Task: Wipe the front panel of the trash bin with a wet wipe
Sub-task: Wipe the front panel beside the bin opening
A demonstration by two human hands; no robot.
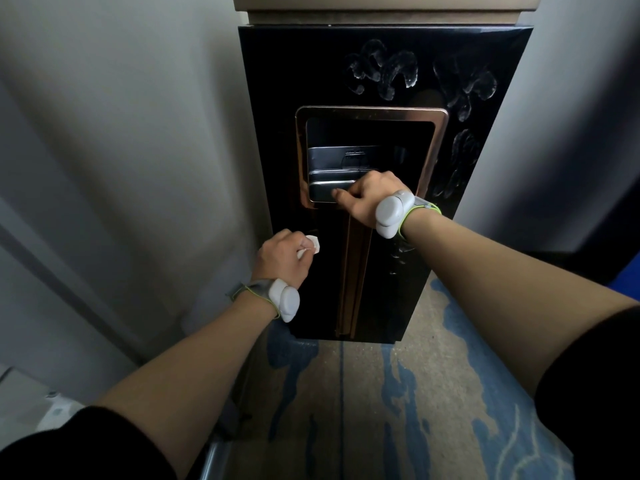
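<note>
Black bin panel, wipe in left hand

Bin on a patterned floor

The floor is tan carpet with irregular blue patches and a thin dark seam running toward the viewer. The tall black bin stands upright on it, its base resting near the far end of the carpet, between pale walls on both sides. At the lower left, a metal edge borders the carpet.
</note>
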